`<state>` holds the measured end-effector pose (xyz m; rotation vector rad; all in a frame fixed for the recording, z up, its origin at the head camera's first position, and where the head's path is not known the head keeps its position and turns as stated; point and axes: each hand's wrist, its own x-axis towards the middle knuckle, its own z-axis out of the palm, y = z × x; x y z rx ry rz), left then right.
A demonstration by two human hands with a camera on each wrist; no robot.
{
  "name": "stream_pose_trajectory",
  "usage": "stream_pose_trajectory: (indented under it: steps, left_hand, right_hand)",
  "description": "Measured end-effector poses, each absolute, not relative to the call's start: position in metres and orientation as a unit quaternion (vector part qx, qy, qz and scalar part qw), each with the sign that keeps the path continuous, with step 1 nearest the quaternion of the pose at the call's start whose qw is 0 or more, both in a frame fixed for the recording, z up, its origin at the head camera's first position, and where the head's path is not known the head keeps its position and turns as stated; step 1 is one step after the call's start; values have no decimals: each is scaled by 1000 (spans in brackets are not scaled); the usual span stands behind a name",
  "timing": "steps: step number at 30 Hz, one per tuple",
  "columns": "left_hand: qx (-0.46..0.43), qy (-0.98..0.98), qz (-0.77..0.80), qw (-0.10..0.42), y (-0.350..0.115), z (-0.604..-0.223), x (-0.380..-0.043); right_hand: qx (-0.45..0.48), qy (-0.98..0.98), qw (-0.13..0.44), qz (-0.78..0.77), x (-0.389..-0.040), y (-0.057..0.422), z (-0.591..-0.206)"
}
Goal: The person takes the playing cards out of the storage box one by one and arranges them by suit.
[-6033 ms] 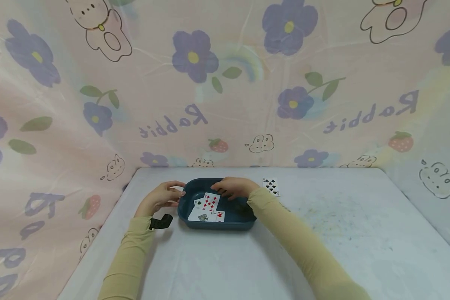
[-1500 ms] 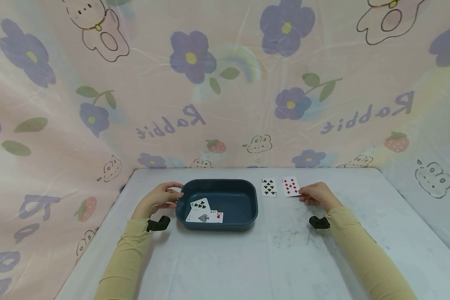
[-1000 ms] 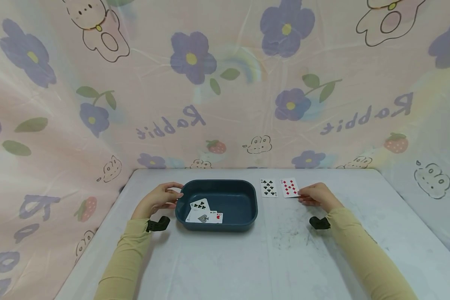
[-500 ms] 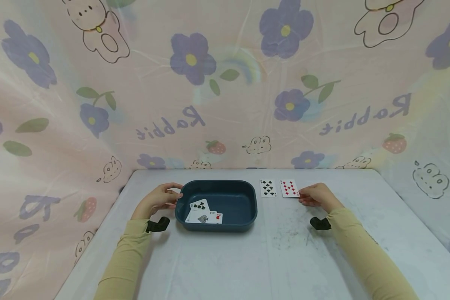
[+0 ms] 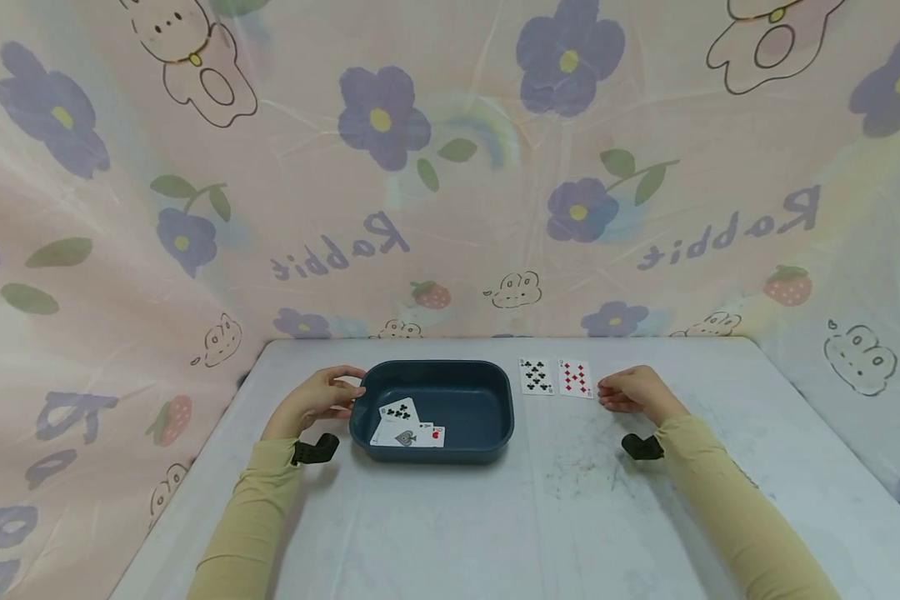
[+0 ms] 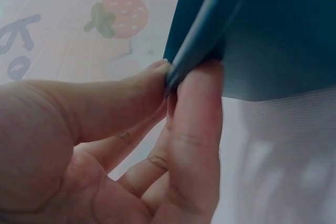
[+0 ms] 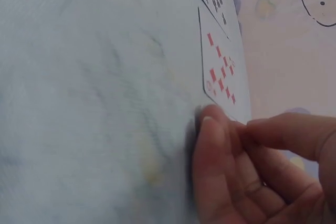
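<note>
Looking down from the head view, I see the blue tray [image 5: 468, 425] on the white table [image 5: 450, 533], with its long axis going from side to side. My left hand [image 5: 318, 402] pinches its left end. In the tray, toward the near left corner, a few cards [image 5: 405, 437] lie partly one over another. To the right of the tray, two cards lie face up: first the clubs card [image 5: 536, 377], then the diamonds card [image 5: 574, 378], just beside it. The diamonds card has its long axis going away from me, a little slanted. It lies to the left of my right hand [image 5: 639, 392], which is clearly the nearer one; a narrow gap seems to separate them.

In the left wrist view, my thumb and a finger press the tray's rim from two sides.

In the right wrist view, my fingers are loosely bent and I see nothing held in them. The fingertips are near the diamonds card's end, but from this angle I cannot tell whether they touch it.
</note>
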<state>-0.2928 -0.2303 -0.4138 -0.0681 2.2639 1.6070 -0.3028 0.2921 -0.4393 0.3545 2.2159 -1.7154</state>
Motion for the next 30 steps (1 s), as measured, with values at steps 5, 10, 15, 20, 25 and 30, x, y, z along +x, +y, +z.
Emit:
stream_pose_trajectory:
  steps: [5, 10, 15, 20, 25, 30]
  left_hand:
    - [-24, 803, 568, 180, -232, -412, -293]
    - [-20, 807, 562, 178, -231, -411, -294]
    - [-17, 818, 547, 176, -228, -411, -294]
    - [-15, 821, 543, 172, -227, -410, -294]
    - [-18, 823, 543, 168, -227, -410, -293]
    - [-19, 825, 540, 165, -227, -411, -292]
  right_hand:
    - [94, 795, 146, -582, -305, 289, -430]
    - [28, 811, 125, -571, -314, 278, -416]
    - [-29, 816, 129, -563, -326, 249, -396]
    - [-86, 811, 146, -560, -333, 206, -373]
    - [-134, 799, 171, -560, -335, 163, -358]
    - [-177, 797, 213, -537, -336, 125, -356]
